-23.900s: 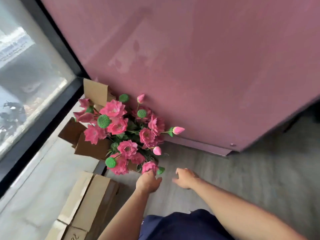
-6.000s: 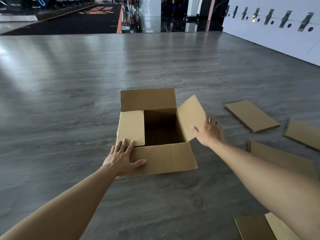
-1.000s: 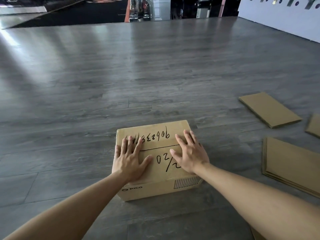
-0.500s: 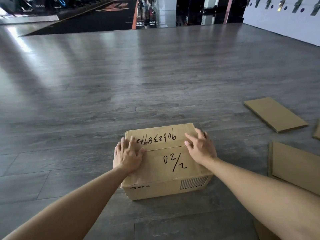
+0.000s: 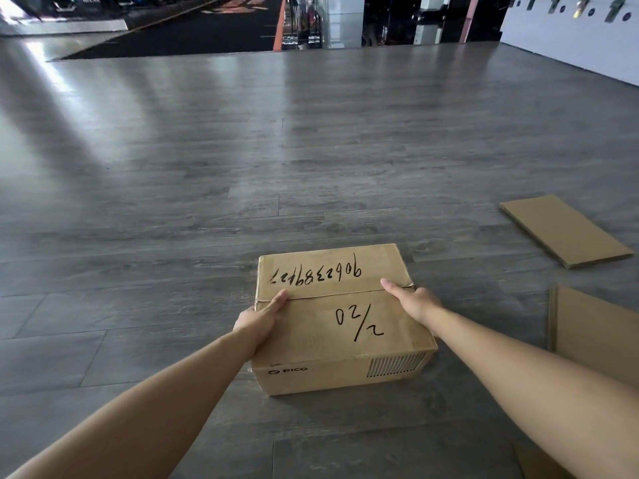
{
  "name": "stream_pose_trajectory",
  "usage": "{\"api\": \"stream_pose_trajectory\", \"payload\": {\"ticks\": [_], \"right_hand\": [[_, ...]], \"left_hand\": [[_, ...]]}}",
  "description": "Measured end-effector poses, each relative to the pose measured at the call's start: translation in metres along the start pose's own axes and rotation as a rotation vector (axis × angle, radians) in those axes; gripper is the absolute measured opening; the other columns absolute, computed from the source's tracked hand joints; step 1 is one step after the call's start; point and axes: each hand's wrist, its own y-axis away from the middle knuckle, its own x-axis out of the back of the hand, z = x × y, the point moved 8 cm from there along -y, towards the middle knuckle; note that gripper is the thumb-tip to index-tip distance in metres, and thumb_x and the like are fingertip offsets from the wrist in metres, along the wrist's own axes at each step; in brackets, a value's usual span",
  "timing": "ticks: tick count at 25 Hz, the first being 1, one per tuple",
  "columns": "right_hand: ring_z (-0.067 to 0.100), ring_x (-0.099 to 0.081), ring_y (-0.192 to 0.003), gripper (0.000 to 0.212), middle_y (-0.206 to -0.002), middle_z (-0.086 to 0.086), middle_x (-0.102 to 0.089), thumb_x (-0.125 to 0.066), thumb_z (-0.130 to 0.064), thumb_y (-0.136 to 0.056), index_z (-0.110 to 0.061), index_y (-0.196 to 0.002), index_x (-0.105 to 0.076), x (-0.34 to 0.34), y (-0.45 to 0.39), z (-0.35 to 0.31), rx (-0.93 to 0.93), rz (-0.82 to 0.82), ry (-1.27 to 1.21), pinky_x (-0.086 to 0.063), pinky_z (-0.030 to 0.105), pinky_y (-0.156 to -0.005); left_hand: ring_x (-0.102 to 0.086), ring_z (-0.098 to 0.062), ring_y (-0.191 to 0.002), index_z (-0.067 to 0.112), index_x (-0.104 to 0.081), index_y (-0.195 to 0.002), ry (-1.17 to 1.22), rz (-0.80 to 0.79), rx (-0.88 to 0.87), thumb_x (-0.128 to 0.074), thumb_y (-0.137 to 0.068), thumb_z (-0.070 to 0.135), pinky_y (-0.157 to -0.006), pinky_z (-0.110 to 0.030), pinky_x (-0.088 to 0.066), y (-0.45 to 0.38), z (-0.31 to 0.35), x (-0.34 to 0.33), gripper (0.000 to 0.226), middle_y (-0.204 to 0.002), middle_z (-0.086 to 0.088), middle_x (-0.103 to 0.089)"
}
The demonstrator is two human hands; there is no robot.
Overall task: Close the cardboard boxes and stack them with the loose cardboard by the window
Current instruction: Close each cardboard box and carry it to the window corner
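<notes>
Cardboard box (image 5: 340, 319) is now being gripped at its two short sides, flaps shut, on the grey floor (image 5: 207, 188): the left hand (image 5: 260, 319) and right hand (image 5: 413, 302), which half a second ago were lying flat on its lid, are curling over the top edges with thumbs along the centre seam, fingers hidden down the sides. Judging by this, closing is finishing and lifting is starting. Open floor is lying ahead and left, while loose cardboard sheets (image 5: 563, 229) are waiting well apart at right.

Both hands' fingers hidden behind box (image 5: 340, 319) sides, flat cardboard (image 5: 598, 337) cut off rt edge
</notes>
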Motion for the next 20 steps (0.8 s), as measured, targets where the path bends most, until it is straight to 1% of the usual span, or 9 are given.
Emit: {"api": "stream_pose_trajectory", "payload": {"ticks": [2, 5, 7, 9, 11, 13, 16, 18, 20], "right_hand": [[0.033, -0.05, -0.13, 0.1, -0.145, 0.013, -0.05, -0.062, -0.081, -0.071, -0.008, -0.139, -0.052, -0.002, 0.001, 0.002, -0.014, -0.041, -0.056, -0.041, 0.039, -0.103], [0.033, -0.05, -0.13, 0.097, -0.146, 0.012, -0.05, -0.063, -0.078, -0.074, -0.009, -0.141, -0.052, -0.005, 0.006, 0.003, -0.026, -0.07, -0.12, -0.04, 0.042, -0.108], [0.034, -0.05, -0.13, 0.095, -0.146, 0.012, -0.049, -0.063, -0.076, -0.076, -0.009, -0.143, -0.05, -0.006, 0.011, 0.003, -0.037, -0.073, -0.133, -0.04, 0.043, -0.108], [0.034, -0.048, -0.132, 0.093, -0.148, 0.013, -0.047, -0.063, -0.074, -0.078, -0.009, -0.144, -0.048, -0.001, 0.014, 0.0, -0.027, -0.051, -0.14, -0.04, 0.042, -0.107], [0.034, -0.047, -0.134, 0.091, -0.149, 0.013, -0.046, -0.062, -0.072, -0.08, -0.009, -0.145, -0.046, 0.009, 0.018, -0.011, 0.01, -0.015, -0.144, -0.04, 0.041, -0.105], [0.034, -0.046, -0.134, 0.093, -0.15, 0.012, -0.045, -0.063, -0.072, -0.08, -0.01, -0.146, -0.043, 0.024, 0.018, -0.03, 0.061, 0.036, -0.163, -0.04, 0.041, -0.104], [0.034, -0.043, -0.137, 0.098, -0.152, 0.01, -0.042, -0.061, -0.075, -0.078, -0.012, -0.149, -0.036, 0.051, 0.017, -0.064, 0.153, 0.097, -0.201, -0.038, 0.043, -0.105], [0.03, -0.049, -0.129, 0.089, -0.141, 0.004, -0.051, -0.06, -0.077, -0.078, -0.018, -0.142, -0.044, 0.072, 0.018, -0.089, 0.224, 0.135, -0.247, -0.04, 0.039, -0.099], [0.022, -0.054, -0.111, 0.071, -0.121, -0.005, -0.055, -0.061, -0.076, -0.078, -0.025, -0.127, -0.051, 0.098, 0.029, -0.118, 0.291, 0.159, -0.319, -0.042, 0.032, -0.088]], "left_hand": [[-0.063, -0.022, -0.087, 0.017, -0.06, -0.113, 0.022, -0.012, 0.017, -0.073, -0.062, 0.08, -0.081, -0.034, -0.049, 0.001, -0.002, 0.0, 0.082, -0.095, -0.001, -0.064], [-0.065, -0.025, -0.095, 0.012, -0.061, -0.125, 0.061, -0.032, 0.035, -0.076, -0.063, 0.076, -0.082, -0.035, -0.051, 0.001, -0.003, 0.0, 0.09, -0.11, -0.007, -0.067], [-0.066, -0.026, -0.095, 0.011, -0.06, -0.13, 0.096, -0.052, 0.042, -0.078, -0.064, 0.074, -0.085, -0.037, -0.053, 0.003, -0.003, 0.001, 0.093, -0.113, -0.008, -0.068], [-0.066, -0.028, -0.1, 0.01, -0.059, -0.131, 0.115, -0.068, 0.043, -0.079, -0.064, 0.072, -0.092, -0.04, -0.054, 0.004, -0.001, 0.001, 0.094, -0.115, -0.01, -0.068], [-0.066, -0.028, -0.1, 0.008, -0.058, -0.131, 0.124, -0.068, 0.026, -0.078, -0.065, 0.072, -0.092, -0.039, -0.053, 0.008, 0.005, 0.001, 0.093, -0.116, -0.01, -0.067], [-0.065, -0.026, -0.094, 0.011, -0.06, -0.123, 0.143, -0.045, -0.028, -0.077, -0.067, 0.072, -0.086, -0.036, -0.052, 0.012, 0.023, 0.004, 0.085, -0.109, -0.008, -0.067], [-0.062, -0.019, -0.084, 0.023, -0.061, -0.104, 0.182, -0.006, -0.156, -0.074, -0.069, 0.072, -0.083, -0.036, -0.049, 0.018, 0.074, 0.015, 0.061, -0.094, 0.002, -0.064], [-0.063, -0.019, -0.088, 0.031, -0.063, -0.093, 0.202, 0.004, -0.241, -0.073, -0.07, 0.074, -0.088, -0.039, -0.051, 0.025, 0.11, 0.024, 0.05, -0.097, 0.005, -0.065], [-0.065, -0.02, -0.095, 0.034, -0.064, -0.091, 0.208, 0.023, -0.311, -0.071, -0.071, 0.074, -0.091, -0.04, -0.053, 0.043, 0.149, 0.036, 0.046, -0.102, 0.005, -0.067]]}}
